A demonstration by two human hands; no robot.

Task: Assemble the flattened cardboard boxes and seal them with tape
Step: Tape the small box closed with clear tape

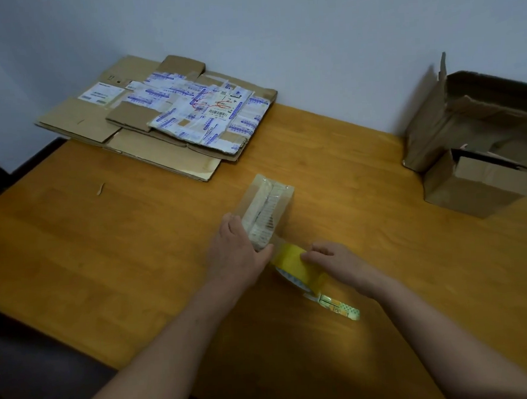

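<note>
A small narrow cardboard box [269,208] stands on the wooden table [105,255] near its middle, with tape along its top seam. My left hand [237,253] holds the box's near end, thumb against its side. A yellow tape roll [297,268] lies just behind the box, and my right hand [331,263] grips it from the right with curled fingers. A stack of flattened cardboard boxes [158,119] with white and blue labels lies at the far left against the wall.
A green and white utility knife [339,307] lies on the table next to the tape roll. Two assembled open boxes [481,143] stand at the right by the wall. A small scrap [100,188] lies left of centre.
</note>
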